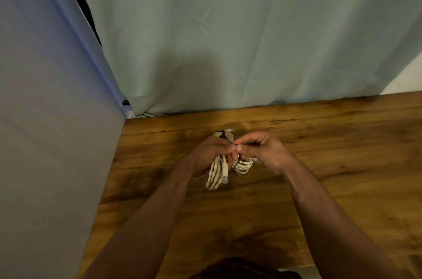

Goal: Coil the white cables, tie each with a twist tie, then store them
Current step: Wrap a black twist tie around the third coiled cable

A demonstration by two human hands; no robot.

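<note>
The left hand covers the coil's middle, so there's no telling whether the loops above the knuckles belong to it. The tie is just a thin dark thread, its ends lost between pinching fingertips. The right hand hides most of a second coil. Both forearms run off the bottom edge, and the table is cut off right and below.

Wood-grain table, pale green curtain behind, light grey-blue cloth panel at left, dim warm light
</note>
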